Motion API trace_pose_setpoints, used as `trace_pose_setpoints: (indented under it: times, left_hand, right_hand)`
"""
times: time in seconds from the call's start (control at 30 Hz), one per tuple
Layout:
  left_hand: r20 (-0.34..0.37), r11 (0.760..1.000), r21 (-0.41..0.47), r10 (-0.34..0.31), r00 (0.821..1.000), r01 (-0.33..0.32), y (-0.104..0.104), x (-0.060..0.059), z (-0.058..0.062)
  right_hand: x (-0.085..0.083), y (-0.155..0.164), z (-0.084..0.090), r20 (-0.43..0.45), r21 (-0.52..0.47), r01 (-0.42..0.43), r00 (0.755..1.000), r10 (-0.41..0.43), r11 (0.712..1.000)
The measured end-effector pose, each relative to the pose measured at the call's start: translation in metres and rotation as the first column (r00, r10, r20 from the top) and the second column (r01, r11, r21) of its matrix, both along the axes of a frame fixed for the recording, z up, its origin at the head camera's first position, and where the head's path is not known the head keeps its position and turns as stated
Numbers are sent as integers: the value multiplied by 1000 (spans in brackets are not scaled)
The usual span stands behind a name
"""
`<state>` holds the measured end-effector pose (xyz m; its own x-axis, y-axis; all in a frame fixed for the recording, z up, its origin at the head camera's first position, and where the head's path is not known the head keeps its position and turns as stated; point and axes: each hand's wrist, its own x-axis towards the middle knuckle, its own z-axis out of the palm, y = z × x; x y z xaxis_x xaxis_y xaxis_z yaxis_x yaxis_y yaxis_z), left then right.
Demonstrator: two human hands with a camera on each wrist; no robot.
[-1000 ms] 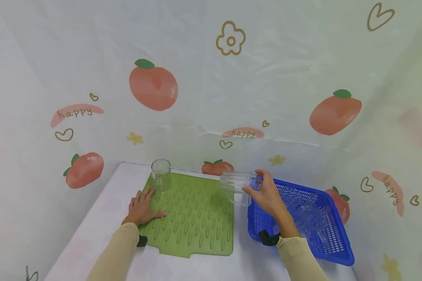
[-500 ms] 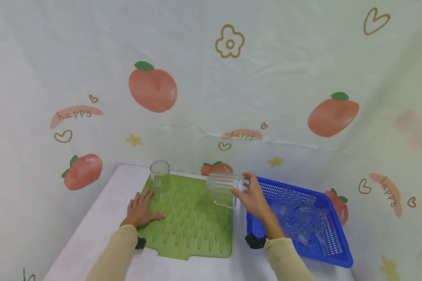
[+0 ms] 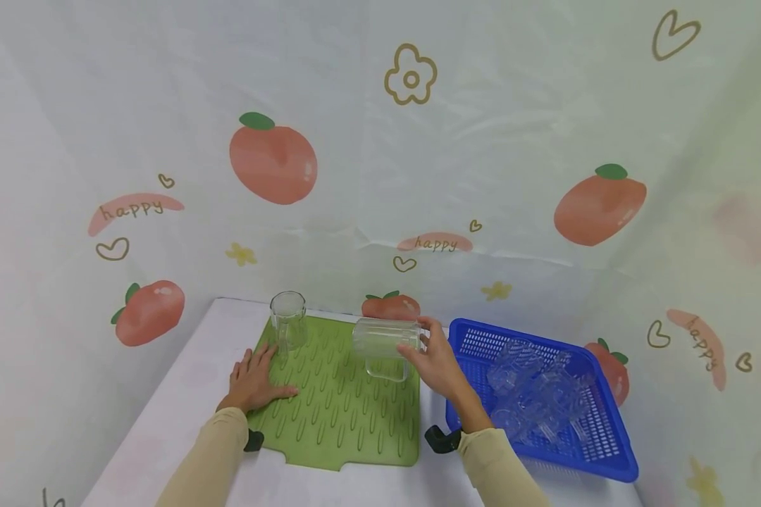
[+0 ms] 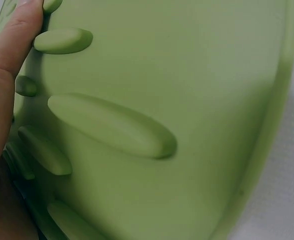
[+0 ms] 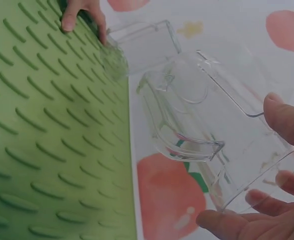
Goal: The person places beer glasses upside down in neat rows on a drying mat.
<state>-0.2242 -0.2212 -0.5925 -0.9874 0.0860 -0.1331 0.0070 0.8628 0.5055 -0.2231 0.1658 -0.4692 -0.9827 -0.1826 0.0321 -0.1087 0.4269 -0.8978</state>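
Here, clear mugs (image 3: pixel 539 398) fill the blue basket (image 3: pixel 602 458).

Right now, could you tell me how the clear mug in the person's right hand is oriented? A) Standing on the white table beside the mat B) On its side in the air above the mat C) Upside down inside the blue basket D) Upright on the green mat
B: the right hand holds the clear mug tipped on its side above the green mat, clear of the blue basket.
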Motion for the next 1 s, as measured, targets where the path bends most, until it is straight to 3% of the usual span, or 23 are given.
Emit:
trace_pose_setpoints:
  times: [0.3, 0.57, 0.8, 1.0]
  left_hand:
    - [0, 1000, -2, 2, 1000, -2, -1, 4, 1]
    - [13, 1000, 10, -2, 1000, 2, 2, 1, 2]
    - [-48, 999, 34, -2, 999, 3, 0, -1, -5]
    - [-51, 999, 46, -6, 999, 9, -1, 0, -12]
  right_hand:
    - [1, -12, -13, 13, -19, -39, 999, 39, 999]
    - [3, -21, -18, -13, -17, -11, 1000, 11, 1000]
    - [6, -29, -23, 18, -36, 2, 1000, -1, 999]
    - [7, -32, -35, 48, -65, 15, 999, -12, 998]
